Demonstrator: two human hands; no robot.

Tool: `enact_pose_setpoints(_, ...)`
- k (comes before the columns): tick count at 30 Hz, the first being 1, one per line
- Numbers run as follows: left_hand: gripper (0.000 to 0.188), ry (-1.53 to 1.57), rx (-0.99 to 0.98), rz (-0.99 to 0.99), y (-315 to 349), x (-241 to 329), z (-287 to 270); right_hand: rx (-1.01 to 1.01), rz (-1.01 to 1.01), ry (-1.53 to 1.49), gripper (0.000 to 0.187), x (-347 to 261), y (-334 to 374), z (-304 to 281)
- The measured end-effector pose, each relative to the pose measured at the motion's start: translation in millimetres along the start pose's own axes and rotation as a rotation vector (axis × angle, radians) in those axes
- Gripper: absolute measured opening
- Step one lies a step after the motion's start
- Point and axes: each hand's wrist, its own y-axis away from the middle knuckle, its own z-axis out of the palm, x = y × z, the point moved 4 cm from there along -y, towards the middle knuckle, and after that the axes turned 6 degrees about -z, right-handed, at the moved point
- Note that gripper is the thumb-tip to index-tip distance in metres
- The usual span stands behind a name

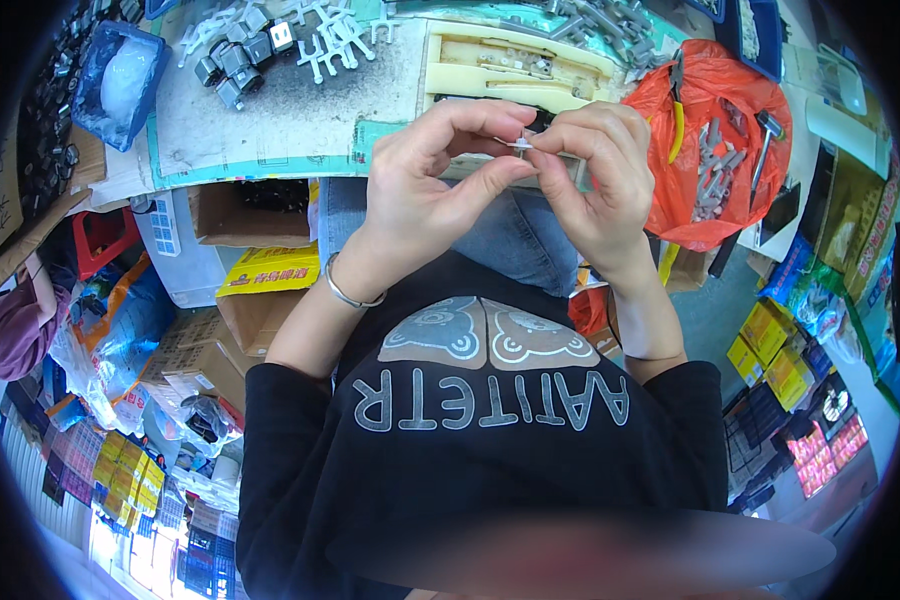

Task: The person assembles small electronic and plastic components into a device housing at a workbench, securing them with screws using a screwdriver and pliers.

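Note:
My left hand (432,180) and my right hand (598,170) meet above my lap, just in front of the workbench edge (270,160). Between their fingertips they pinch a tiny white plastic part (522,146); its shape is too small to tell. A silver bangle (348,292) sits on my left wrist. Behind the hands lies a cream moulded tray (515,65) on the bench.
An orange plastic bag (715,150) with grey plastic parts, yellow-handled pliers (677,115) and a small hammer (765,135) lies at the right. White plastic sprues (330,40) and grey metal cubes (235,60) lie at the back left. Cardboard boxes (250,215) and coloured packets crowd the floor.

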Motion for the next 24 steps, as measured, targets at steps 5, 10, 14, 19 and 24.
enact_pose_setpoints(5,0.032,0.107,0.025,-0.041,2.5,-1.5,0.4,-0.028,-0.045,0.069,0.018,-3.8,-0.5,-1.7)
enact_pose_setpoints(10,0.032,-0.409,0.192,0.088,3.5,11.5,-7.4,-0.072,-0.075,0.195,0.017,6.3,-0.6,2.2)
enact_pose_setpoints(14,0.03,-0.83,0.162,0.319,6.5,17.6,-15.8,-0.186,-0.073,0.258,0.011,16.2,-2.1,13.9)
enact_pose_setpoints(19,0.029,-1.103,0.027,0.431,20.5,6.5,-0.7,-0.231,-0.064,0.274,0.01,12.4,-4.0,15.0)
enact_pose_setpoints(24,0.036,-1.342,0.037,0.432,27.1,-9.9,14.3,-0.224,-0.058,0.304,0.011,7.1,-2.4,15.6)
